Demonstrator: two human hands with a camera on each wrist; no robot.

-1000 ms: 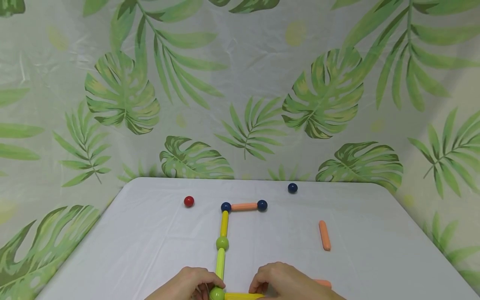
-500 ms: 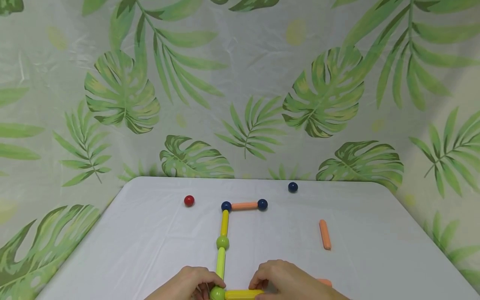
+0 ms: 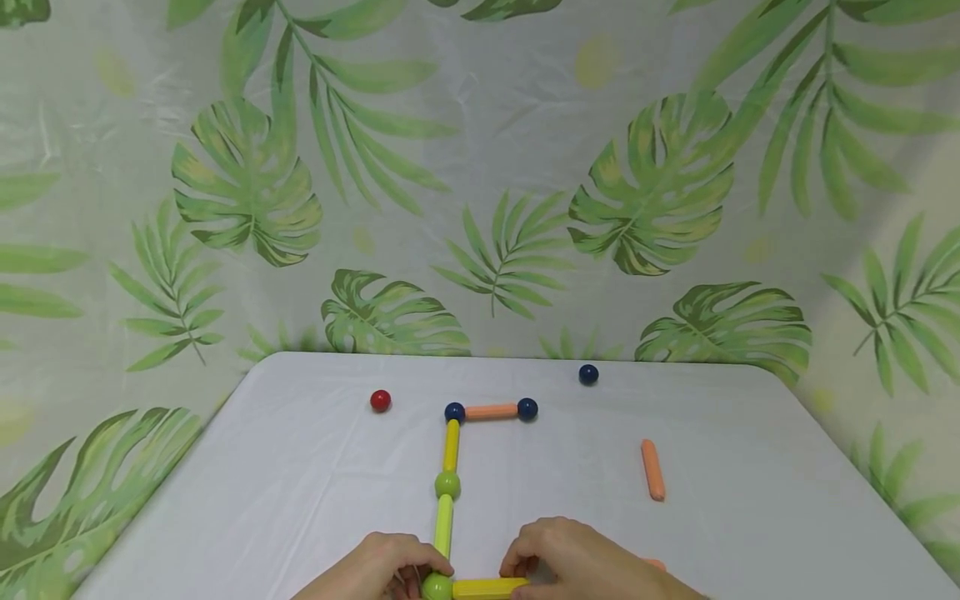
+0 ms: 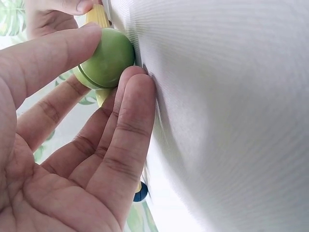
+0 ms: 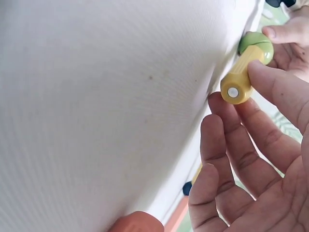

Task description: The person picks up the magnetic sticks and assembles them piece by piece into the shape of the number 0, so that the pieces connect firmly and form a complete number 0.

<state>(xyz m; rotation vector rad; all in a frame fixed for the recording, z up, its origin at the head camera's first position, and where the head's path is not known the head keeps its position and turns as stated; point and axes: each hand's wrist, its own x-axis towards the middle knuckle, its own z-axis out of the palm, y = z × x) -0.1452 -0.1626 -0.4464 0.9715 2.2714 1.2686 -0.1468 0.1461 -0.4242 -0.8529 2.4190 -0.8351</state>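
Note:
At the near edge of the head view, my left hand [image 3: 386,565] pinches a green ball [image 3: 437,587] between thumb and fingers. My right hand [image 3: 581,560] holds a thick yellow rod [image 3: 483,589] whose left end meets that ball. A pale metal disc [image 5: 233,92] shows in the rod's free end in the right wrist view. From the green ball a lime rod [image 3: 444,525] runs away from me to a second green ball [image 3: 447,485]. Beyond it follow a yellow rod [image 3: 451,446], a dark blue ball [image 3: 454,412], an orange rod [image 3: 491,412] and another blue ball [image 3: 527,409].
On the white table [image 3: 300,467] a red ball [image 3: 380,401] lies at back left and a loose blue ball [image 3: 588,374] at the back edge. One orange rod [image 3: 652,471] lies to the right; another [image 3: 656,564] is mostly hidden behind my right arm.
Both hands keep their hold on the green ball and yellow rod. My right hand has shifted very slightly, and its arm now covers more of the near orange rod. The head view has moved a little.

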